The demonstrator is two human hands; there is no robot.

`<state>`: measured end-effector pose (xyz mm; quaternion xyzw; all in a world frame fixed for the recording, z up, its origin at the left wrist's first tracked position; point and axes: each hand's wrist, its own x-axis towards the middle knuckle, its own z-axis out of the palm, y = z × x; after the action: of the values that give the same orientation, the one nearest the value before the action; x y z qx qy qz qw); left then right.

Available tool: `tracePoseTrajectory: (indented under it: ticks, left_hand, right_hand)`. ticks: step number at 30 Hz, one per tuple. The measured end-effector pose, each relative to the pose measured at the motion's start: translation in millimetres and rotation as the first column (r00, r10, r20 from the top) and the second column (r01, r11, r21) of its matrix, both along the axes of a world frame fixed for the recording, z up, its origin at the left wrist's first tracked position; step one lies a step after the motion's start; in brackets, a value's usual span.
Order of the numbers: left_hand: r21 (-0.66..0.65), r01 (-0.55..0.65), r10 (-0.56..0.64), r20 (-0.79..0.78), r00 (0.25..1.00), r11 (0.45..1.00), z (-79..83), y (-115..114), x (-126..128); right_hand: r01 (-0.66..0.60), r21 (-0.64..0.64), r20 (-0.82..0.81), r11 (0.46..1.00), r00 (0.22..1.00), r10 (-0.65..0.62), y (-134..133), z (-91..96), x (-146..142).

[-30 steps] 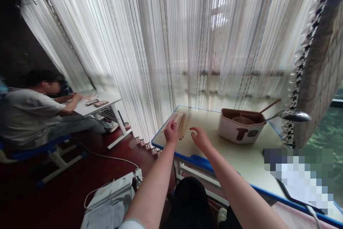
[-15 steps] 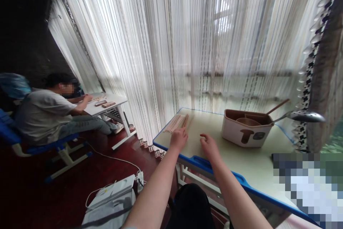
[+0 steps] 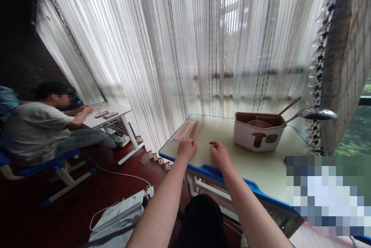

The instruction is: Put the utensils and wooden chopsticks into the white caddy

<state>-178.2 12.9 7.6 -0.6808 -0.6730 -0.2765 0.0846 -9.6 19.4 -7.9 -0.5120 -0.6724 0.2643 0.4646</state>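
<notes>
My left hand (image 3: 187, 149) rests low over the near left part of the desk, its fingers closed around the near ends of a few darker chopsticks (image 3: 195, 127). Beside them, to the left, a row of pale chopsticks (image 3: 182, 130) lies flat on the desktop. My right hand (image 3: 220, 155) hovers over or rests on the desk further right, I cannot tell which. Its fingers are loosely bent and apart, with nothing seen in them. Right of this hand stands a white and brown utensil holder (image 3: 255, 137), with a slotted metal skimmer (image 3: 317, 114) and a brown handle (image 3: 290, 106) sticking out.
The desk (image 3: 269, 172) has a blue edge. Sheer curtains (image 3: 203, 47) hang behind it. A blurred-out area covers the right end. To the left, a seated person (image 3: 37, 124) works at a white table (image 3: 124, 108). A white box (image 3: 121, 213) and cable are on the floor.
The view has shifted a little to the right, so everything sits further left. Both hands keep nearly the same place over the desk, the left one still at the chopsticks.
</notes>
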Motion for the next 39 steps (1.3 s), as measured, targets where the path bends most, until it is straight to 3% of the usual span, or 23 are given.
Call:
tracePoseTrajectory:
  ticks: [13, 17, 23, 29, 33, 39]
  left_hand:
    - [0.008, -0.024, 0.025, -0.186, 0.982, 1.000, -5.7, -2.0, 6.5]
    - [0.044, -0.061, 0.068, -0.171, 0.983, 0.997, -8.4, 0.2, 5.1]
    - [0.149, -0.048, 0.046, 0.016, 0.999, 0.988, -8.4, -1.8, 3.8]
    - [0.376, 0.053, -0.155, 0.245, 0.957, 0.925, -6.5, -5.0, 0.0]
    - [0.459, 0.095, -0.301, 0.401, 0.865, 0.883, -4.5, -6.1, -4.0]
    - [0.427, 0.036, -0.338, 0.656, 0.675, 0.903, -2.4, -5.2, -6.4]
  right_hand:
    - [0.031, -0.035, -0.100, 0.999, 0.994, -0.034, 6.9, -6.9, -4.7]
    - [0.035, -0.030, -0.174, 0.999, 0.984, -0.040, 9.2, -10.0, -5.6]
    - [0.113, 0.091, -0.125, 0.989, 0.987, -0.101, 9.4, -9.1, -3.1]
    - [0.240, 0.273, 0.045, 0.932, 0.964, -0.261, 4.9, -0.2, 5.8]
    - [0.299, 0.328, 0.165, 0.896, 0.916, -0.366, 4.5, 7.1, 2.8]
    - [0.151, 0.369, 0.260, 0.917, 0.931, -0.258, 14.1, 9.3, -8.1]
